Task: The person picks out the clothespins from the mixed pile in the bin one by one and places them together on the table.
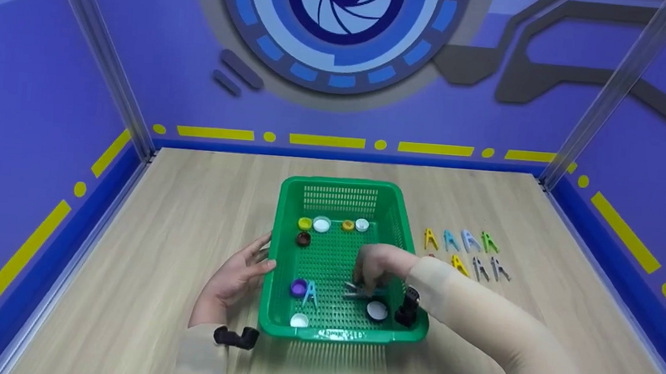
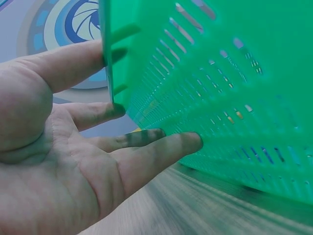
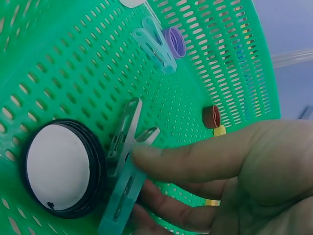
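Observation:
In the head view, a green plastic basket [image 1: 333, 332] stands on the table. My left hand [image 1: 236, 280] touches its left side, thumb at the rim and fairly straight fingers against the outer wall [image 2: 234, 161]. Inside, my right hand [image 1: 371, 267] pinches a light-blue clothespin [image 3: 120, 200] between thumb and fingers. A grey clothespin [image 3: 126, 122] lies right beside it, partly covered by the thumb. Close by is a dark round lid with a white inside [image 3: 58, 166]. Another light-blue clothespin [image 1: 310, 294] lies by a purple cap [image 1: 298, 288] near the left wall.
Several small caps lie in the basket, including a brown cap [image 1: 303, 239], a yellow cap [image 1: 304, 224] and a white cap [image 1: 299, 320]. Right of the basket, several clothespins stand in two rows, among them a green clothespin [image 1: 489, 242]. Purple-blue panels enclose the table.

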Demonstrator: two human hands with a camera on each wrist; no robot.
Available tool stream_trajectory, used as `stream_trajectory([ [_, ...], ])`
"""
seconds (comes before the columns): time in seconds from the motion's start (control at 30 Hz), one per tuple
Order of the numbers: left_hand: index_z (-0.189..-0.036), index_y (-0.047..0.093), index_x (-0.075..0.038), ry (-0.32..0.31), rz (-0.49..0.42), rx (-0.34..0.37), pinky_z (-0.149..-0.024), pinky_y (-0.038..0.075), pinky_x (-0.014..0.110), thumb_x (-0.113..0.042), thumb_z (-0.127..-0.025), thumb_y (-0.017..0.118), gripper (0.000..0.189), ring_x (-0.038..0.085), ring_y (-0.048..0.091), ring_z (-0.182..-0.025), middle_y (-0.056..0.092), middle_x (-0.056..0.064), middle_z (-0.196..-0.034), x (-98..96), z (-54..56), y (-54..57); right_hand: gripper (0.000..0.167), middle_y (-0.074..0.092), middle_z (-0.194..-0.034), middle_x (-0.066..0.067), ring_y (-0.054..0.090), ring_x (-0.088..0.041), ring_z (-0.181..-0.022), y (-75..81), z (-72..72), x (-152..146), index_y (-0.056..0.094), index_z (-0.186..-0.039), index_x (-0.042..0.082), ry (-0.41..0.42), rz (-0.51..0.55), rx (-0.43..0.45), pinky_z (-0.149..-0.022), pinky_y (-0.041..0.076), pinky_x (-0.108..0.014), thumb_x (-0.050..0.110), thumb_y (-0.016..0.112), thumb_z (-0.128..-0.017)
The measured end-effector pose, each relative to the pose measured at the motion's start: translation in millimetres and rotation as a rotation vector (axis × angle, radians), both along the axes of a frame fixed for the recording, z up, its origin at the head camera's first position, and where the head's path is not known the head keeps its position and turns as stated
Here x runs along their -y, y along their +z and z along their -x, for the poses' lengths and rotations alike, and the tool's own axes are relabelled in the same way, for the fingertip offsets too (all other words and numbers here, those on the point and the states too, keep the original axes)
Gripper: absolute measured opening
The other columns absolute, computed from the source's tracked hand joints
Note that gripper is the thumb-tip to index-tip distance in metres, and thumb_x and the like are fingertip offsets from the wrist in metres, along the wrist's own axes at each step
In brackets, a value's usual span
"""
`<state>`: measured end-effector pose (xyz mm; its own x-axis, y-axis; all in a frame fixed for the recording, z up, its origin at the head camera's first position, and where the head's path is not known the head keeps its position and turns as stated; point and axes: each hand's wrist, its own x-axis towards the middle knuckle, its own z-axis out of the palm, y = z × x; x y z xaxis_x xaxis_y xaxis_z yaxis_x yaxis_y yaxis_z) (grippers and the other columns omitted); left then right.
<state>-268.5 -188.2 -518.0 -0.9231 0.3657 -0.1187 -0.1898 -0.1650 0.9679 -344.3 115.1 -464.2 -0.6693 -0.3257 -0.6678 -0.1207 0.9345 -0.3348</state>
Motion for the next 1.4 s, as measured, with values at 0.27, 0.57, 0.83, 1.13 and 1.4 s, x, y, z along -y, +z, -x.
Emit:
stream_trajectory([
  [0.27, -0.166, 0.011, -0.014, -0.016, -0.009, -0.006, -0.106, 0.055, 0.041, -0.015, -0.104, 0.061, 0.079, 0.035, 0.050, -0.144, 0.026, 0.026, -0.167, -0.6, 0.6, 0.5, 0.033, 0.074, -0.110, -0.005, 0.067, -0.016, -0.094, 3.7, 1.1, -3.5, 0.078, -0.114, 0.008, -0.013, 0.042, 0.023, -0.091, 0.062, -0.039, -0.003, 0.080, -0.083],
  [0.57, -0.166, 0.011, -0.012, -0.017, 0.025, -0.028, -0.105, 0.056, 0.039, -0.016, -0.104, 0.061, 0.080, 0.033, 0.052, -0.142, 0.027, 0.027, -0.166, 1.2, 0.6, 0.5, 0.033, 0.068, -0.107, -0.001, 0.063, -0.013, -0.094, 41.5, -0.8, -18.0, 0.074, -0.123, 0.010, -0.040, 0.385, 0.162, -0.094, 0.061, -0.039, 0.001, 0.074, -0.091],
  [0.83, -0.166, 0.014, -0.013, -0.002, 0.034, -0.021, -0.104, 0.056, 0.040, -0.015, -0.104, 0.060, 0.078, 0.033, 0.055, -0.140, 0.030, 0.026, -0.166, 1.2, 1.0, 0.6, 0.027, 0.066, -0.106, -0.004, 0.061, -0.012, -0.086, 70.5, -8.7, -51.8, 0.070, -0.120, 0.007, -0.085, 0.629, 0.149, -0.082, 0.059, -0.025, 0.004, 0.072, -0.093],
  [1.13, -0.166, 0.014, -0.013, -0.005, 0.033, -0.013, -0.104, 0.056, 0.039, -0.015, -0.103, 0.061, 0.078, 0.035, 0.053, -0.141, 0.029, 0.025, -0.166, 0.5, 1.0, 0.2, 0.037, 0.064, -0.111, -0.002, 0.064, -0.008, -0.091, 53.7, -28.8, -109.2, 0.058, -0.133, -0.005, -0.158, 0.948, 0.105, -0.090, 0.060, -0.023, 0.005, 0.064, -0.097],
  [1.4, -0.166, 0.010, -0.011, -0.022, 0.025, -0.029, -0.105, 0.055, 0.040, -0.015, -0.104, 0.061, 0.081, 0.035, 0.052, -0.142, 0.026, 0.028, -0.166, 0.7, 0.4, 0.6, 0.025, 0.070, -0.111, 0.004, 0.072, -0.009, -0.102, 20.4, -53.7, -158.4, 0.066, -0.122, 0.007, -0.318, 1.158, 0.000, -0.095, 0.059, -0.025, 0.000, 0.060, -0.099],
])
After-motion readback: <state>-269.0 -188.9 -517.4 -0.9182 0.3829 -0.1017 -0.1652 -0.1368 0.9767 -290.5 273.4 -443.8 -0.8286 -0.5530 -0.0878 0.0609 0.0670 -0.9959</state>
